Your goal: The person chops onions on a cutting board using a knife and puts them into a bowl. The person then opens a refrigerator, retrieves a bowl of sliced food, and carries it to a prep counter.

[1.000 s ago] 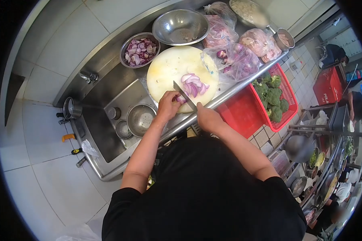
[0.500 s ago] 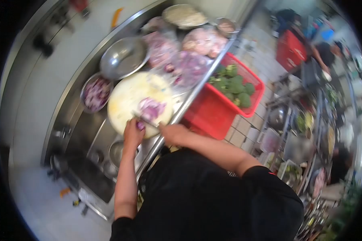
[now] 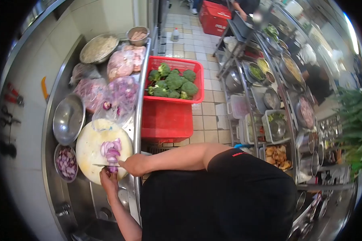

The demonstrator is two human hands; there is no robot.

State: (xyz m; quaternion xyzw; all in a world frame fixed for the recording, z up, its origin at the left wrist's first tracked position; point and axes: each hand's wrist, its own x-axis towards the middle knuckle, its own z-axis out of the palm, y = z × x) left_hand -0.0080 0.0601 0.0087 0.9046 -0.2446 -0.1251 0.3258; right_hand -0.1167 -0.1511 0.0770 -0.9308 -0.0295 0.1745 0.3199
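Purple rounded onion [image 3: 113,169] pinched by the left hand [image 3: 109,180] could roll, diverting the slim grey steel knife [image 3: 103,165] the right hand [image 3: 134,164] grips.

And it's a black top [image 3: 217,205] here, short right sleeve [image 3: 233,169] flashing a small red marking [image 3: 240,154] (too tiny to read), left hand [image 3: 109,180] and right hand [image 3: 134,164] bare!

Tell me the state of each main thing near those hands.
Right hand: closed on knife
Left hand: holding onion piece
Onion slices: cut, lying on cutting board
Small bowl: uncovered, holding cut onion
Large bowl: uncovered
Nearest plastic bag: holding onions
Red basket: uncovered, holding broccoli
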